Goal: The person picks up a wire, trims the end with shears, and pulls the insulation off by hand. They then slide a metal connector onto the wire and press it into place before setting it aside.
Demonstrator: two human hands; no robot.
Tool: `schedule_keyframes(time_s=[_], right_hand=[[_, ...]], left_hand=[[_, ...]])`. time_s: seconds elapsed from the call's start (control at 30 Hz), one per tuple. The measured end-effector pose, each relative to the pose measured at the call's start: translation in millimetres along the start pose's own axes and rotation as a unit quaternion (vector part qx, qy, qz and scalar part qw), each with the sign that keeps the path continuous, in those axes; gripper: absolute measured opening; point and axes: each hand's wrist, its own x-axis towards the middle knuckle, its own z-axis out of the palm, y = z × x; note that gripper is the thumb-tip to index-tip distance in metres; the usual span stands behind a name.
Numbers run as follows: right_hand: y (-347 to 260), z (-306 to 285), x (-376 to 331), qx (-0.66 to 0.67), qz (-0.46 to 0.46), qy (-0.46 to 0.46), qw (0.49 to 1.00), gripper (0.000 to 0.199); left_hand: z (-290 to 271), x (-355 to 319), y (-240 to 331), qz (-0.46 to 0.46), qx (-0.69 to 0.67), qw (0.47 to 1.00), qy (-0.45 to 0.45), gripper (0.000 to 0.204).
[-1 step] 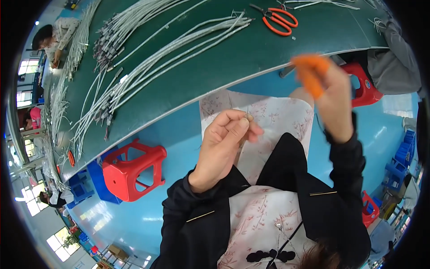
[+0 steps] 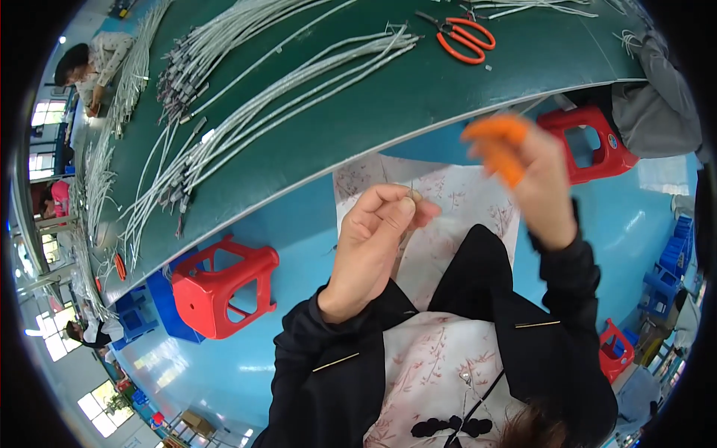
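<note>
Over my lap, my left hand (image 2: 373,243) is closed in a pinch. From between its thumb and forefinger a thin wire-like strand (image 2: 412,187) pokes up; the rest of it is hidden by the fingers or too fine to follow. My right hand (image 2: 541,179) is raised to the right, smeared by motion. Orange finger covers (image 2: 497,131) sit on two of its fingers, which are held apart with nothing visible between them. Beneath both hands a white cloth with a pink branch pattern (image 2: 448,198) spreads from my lap to the table edge.
The green table (image 2: 358,112) carries bundles of grey-white cables (image 2: 276,89) with dark ends. Orange-handled cutters (image 2: 467,39) lie toward its far side. Red stools stand at left (image 2: 224,287) and right (image 2: 609,145). Another person's grey sleeve (image 2: 661,112) is at the right.
My right hand has moved left and slightly down, nearer to my left hand. The left hand keeps its pinch in nearly the same place.
</note>
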Motion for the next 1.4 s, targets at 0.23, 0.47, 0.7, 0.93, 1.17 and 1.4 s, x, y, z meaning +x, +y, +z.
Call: schedule_keyframes(time_s=[0.23, 0.47, 0.7, 0.93, 1.17, 1.4], right_hand=[[-13.2, 54.9, -31.2, 0.430, 0.128, -0.005, 0.894, 0.016], [-14.3, 42.8, -27.0, 0.382, 0.211, -0.080, 0.896, 0.016], [-3.3, 50.1, -35.2, 0.376, 0.195, -0.100, 0.900, 0.014], [-2.4, 50.6, -35.6, 0.344, 0.191, -0.141, 0.908, 0.012], [-16.0, 50.5, -32.5, 0.196, 0.183, -0.129, 0.955, 0.011], [-15.6, 62.8, -38.7, 0.097, 0.079, -0.035, 0.991, 0.017]], left_hand=[[9.5, 12.3, 2.4, 0.127, 0.024, 0.991, 0.024, 0.015], [-2.9, 10.2, 1.4, 0.111, 0.046, 0.993, -0.007, 0.018], [-9.1, 5.3, 11.0, 0.070, 0.093, 0.993, 0.032, 0.018], [-25.7, 4.3, 16.7, 0.101, 0.153, 0.983, -0.015, 0.015], [-17.8, -1.1, 17.1, 0.163, 0.238, 0.956, 0.056, 0.007], [-14.2, -3.7, 15.2, 0.166, 0.242, 0.952, 0.087, 0.006]])
